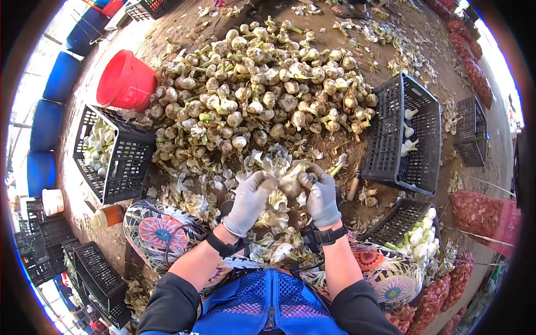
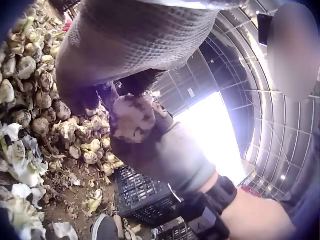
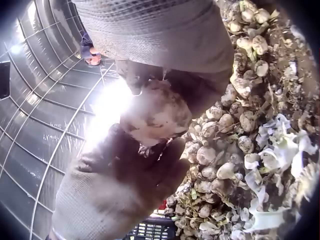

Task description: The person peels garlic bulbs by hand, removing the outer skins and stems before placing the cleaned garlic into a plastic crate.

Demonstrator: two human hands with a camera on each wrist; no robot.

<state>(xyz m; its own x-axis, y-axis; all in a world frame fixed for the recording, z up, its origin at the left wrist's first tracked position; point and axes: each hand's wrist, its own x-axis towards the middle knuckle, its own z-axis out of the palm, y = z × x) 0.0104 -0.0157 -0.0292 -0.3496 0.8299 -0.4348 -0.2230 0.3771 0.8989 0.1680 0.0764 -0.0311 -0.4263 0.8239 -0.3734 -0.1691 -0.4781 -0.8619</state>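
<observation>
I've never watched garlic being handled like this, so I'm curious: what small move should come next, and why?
Probably the left hand should peel off a bit of outer skin while the right hand steadies the garlic bulb. Both hands are at the bulb, brownish patches show on its surface, and loose papery skins lie nearby, which suggests peeling.
</observation>
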